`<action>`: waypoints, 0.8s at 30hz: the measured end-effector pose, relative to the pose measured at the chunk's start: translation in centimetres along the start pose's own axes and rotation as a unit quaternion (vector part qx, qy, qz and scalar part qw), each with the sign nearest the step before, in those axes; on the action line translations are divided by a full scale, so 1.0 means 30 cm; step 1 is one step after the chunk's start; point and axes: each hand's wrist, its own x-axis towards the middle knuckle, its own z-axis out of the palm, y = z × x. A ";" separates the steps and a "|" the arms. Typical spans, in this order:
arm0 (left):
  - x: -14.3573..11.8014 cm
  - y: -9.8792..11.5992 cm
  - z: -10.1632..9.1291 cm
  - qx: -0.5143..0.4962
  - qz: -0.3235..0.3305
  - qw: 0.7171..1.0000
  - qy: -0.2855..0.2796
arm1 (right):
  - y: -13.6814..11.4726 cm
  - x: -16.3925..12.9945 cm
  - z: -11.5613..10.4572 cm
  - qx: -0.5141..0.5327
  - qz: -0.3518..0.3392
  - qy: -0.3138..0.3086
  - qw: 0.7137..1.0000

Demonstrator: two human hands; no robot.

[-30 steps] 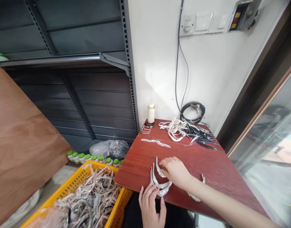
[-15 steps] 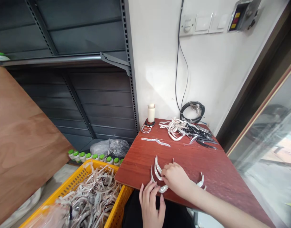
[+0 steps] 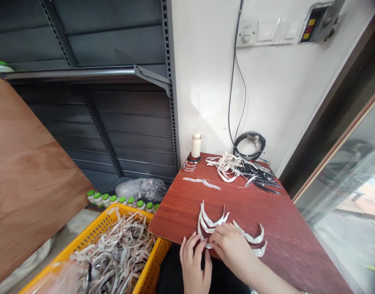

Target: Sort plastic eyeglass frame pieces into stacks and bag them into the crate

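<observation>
Several thin curved white strips, glossy as if in clear wrap, lie near the front edge of the red-brown table (image 3: pixel 171 212). At the front edge, my left hand (image 3: pixel 195 261) rests its fingertips on the end of a curved white strip (image 3: pixel 207 246), fingers somewhat apart. Close beside it, my right hand (image 3: pixel 234 247) is pinched on the same strip, covering most of it. Just behind the hands are nested curved strips (image 3: pixel 214 223). To the right of my right hand lie more curved strips (image 3: pixel 253 239).
A yellow crate (image 3: pixel 152 269) full of tangled strips stands left of the table. Farther back on the table are a flat wavy strip (image 3: pixel 202 182), a white and black strip pile (image 3: pixel 257 173), a cream bottle (image 3: pixel 196 146) and a cable coil (image 3: pixel 262 143). Green-lidded jars (image 3: pixel 123 201) line the floor.
My right hand has come toward me, off the nested strips and down to the front strip by my left hand. More of the strips behind now shows. My left hand has barely moved.
</observation>
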 end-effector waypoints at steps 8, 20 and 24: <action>0.008 -0.001 -0.009 0.006 0.026 0.999 -0.017 | 0.008 0.039 -0.016 0.039 0.111 0.067 0.991; 0.001 0.000 0.000 0.007 0.007 1.000 0.005 | 0.011 0.086 -0.006 0.024 0.160 0.040 0.986; -0.001 -0.003 0.008 0.005 0.005 1.000 0.006 | 0.008 0.103 0.007 0.006 0.182 0.030 0.983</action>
